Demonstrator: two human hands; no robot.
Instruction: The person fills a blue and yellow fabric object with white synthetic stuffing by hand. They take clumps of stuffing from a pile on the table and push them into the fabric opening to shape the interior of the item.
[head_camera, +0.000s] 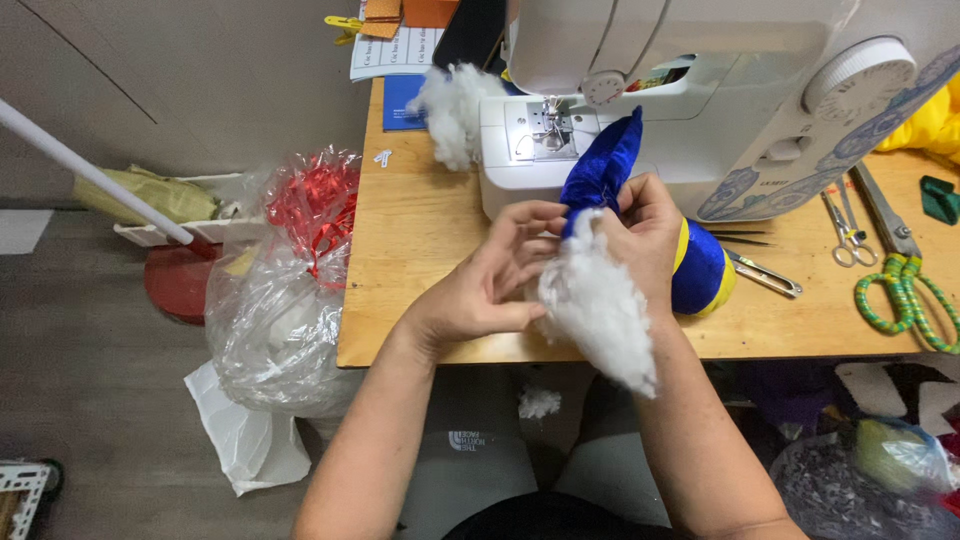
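Note:
My right hand (648, 232) grips a blue plush fabric piece (604, 162) with a yellow band, its pointed end up against the sewing machine. A wad of white stuffing (598, 308) hangs from the piece's open end, below my hands. My left hand (492, 280) pinches that stuffing at the opening, fingers curled on it. Both hands work just over the front edge of the wooden table (420, 230).
A white sewing machine (700, 90) fills the table's back. More white stuffing (452, 110) lies left of it. Scissors (845, 230), green-handled shears (900, 280) and tweezers (765, 272) lie at right. A clear plastic bag (280, 290) with red foil sits on the floor at left.

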